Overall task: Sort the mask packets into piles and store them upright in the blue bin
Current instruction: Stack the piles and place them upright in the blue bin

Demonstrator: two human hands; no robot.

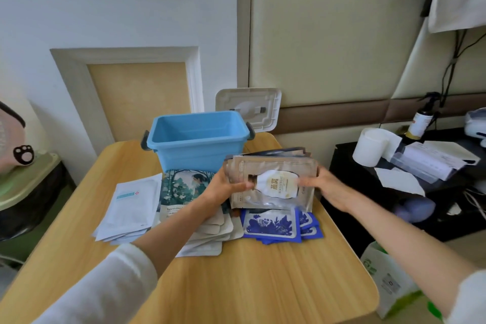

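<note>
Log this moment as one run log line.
left hand: grips brown stack | right hand: grips brown stack | blue bin: no packets visible inside | on table: white pile, green packet, blue pile

White left sleeve [105,289] and white right sleeve [470,294], forearms bare.

Both arms are stretching forward to the tan packet stack [273,179]. The left hand [223,187] is gripping its left edge and the right hand [323,187] its right edge, both thumbs pressing on its front.
</note>
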